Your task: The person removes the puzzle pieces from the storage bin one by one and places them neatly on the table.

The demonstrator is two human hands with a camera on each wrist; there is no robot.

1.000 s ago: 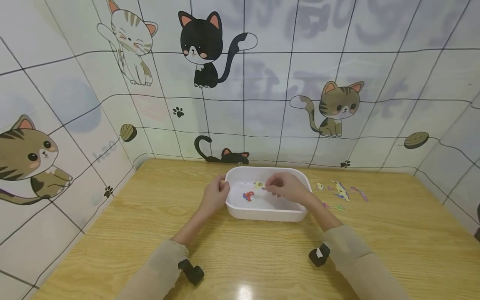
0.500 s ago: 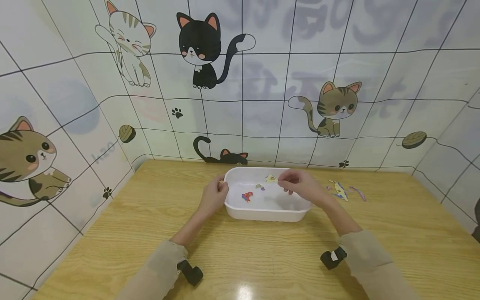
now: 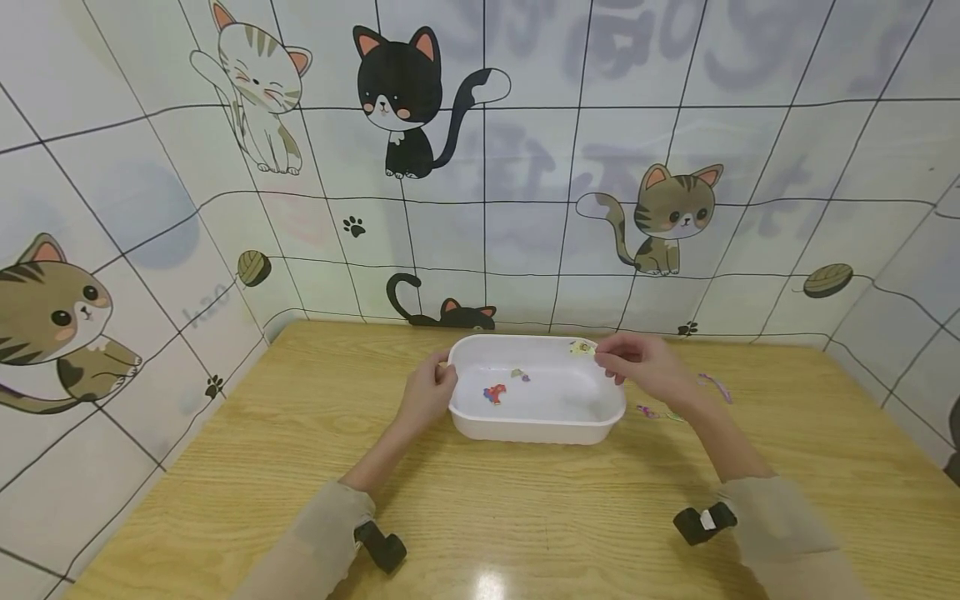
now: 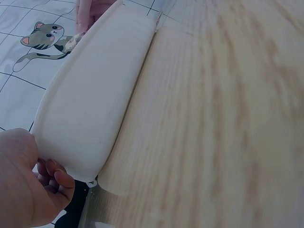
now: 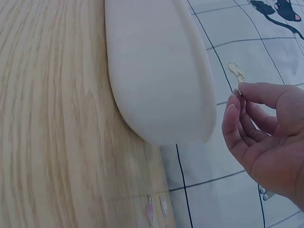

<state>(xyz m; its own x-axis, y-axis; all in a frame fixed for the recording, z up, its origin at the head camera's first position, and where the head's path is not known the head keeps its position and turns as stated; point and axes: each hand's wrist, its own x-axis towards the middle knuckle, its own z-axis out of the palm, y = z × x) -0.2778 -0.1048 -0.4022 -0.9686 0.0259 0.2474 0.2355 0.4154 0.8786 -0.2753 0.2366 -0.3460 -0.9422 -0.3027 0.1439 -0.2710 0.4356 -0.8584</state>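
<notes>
As left grip [image 3: 429, 390] holds one tray [image 3: 532, 430], right [image 3: 648, 367] pinches one piece [image 3: 582, 347].

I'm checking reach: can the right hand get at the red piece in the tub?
Probably yes: the tub is open above the red piece, though the right hand pinches a yellow piece.

Wood-grain counter [image 3: 480, 500], light glare on it. Grid-patterned wall [image 3: 525, 242] behind: black-and-white cat [image 3: 401, 79], waving white cat [image 3: 262, 79] left of it, brown tabby [image 3: 678, 208] right, yarn balls [image 3: 254, 267], paw prints [image 3: 355, 226].
</notes>
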